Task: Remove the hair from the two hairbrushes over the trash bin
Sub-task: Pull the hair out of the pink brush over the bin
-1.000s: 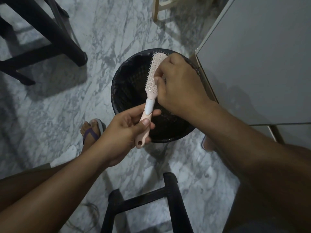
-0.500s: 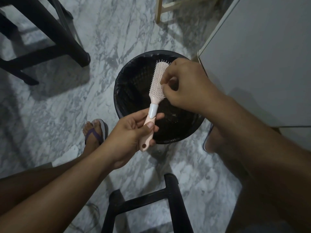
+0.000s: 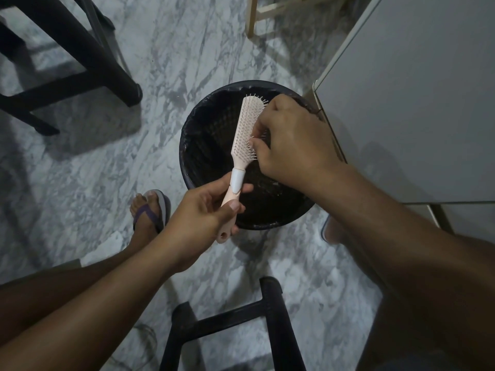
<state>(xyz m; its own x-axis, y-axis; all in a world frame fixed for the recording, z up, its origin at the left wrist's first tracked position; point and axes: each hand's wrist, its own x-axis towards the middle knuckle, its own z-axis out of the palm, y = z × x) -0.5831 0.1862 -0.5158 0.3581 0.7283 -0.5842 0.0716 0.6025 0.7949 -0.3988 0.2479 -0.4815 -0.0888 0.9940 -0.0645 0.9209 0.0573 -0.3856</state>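
Observation:
A pale pink hairbrush (image 3: 245,129) with a white collar on its handle is held over the round black trash bin (image 3: 203,124), bristles facing right. My left hand (image 3: 203,212) grips the handle from below. My right hand (image 3: 292,143) is at the bristles, thumb and fingertips pinching among them at the lower half of the brush head. Any hair between the fingers is too fine to make out. Only one hairbrush is in view.
The bin, lined with a black bag, stands on a grey marble floor against a white cabinet (image 3: 415,89) on the right. Black stool legs (image 3: 88,57) stand at upper left and another black frame (image 3: 267,317) at the bottom. My foot in a sandal (image 3: 150,210) is left of the bin.
My right hand's fingers have worked down from the upper bristles toward the lower half of the brush head. My left hand keeps its grip on the handle.

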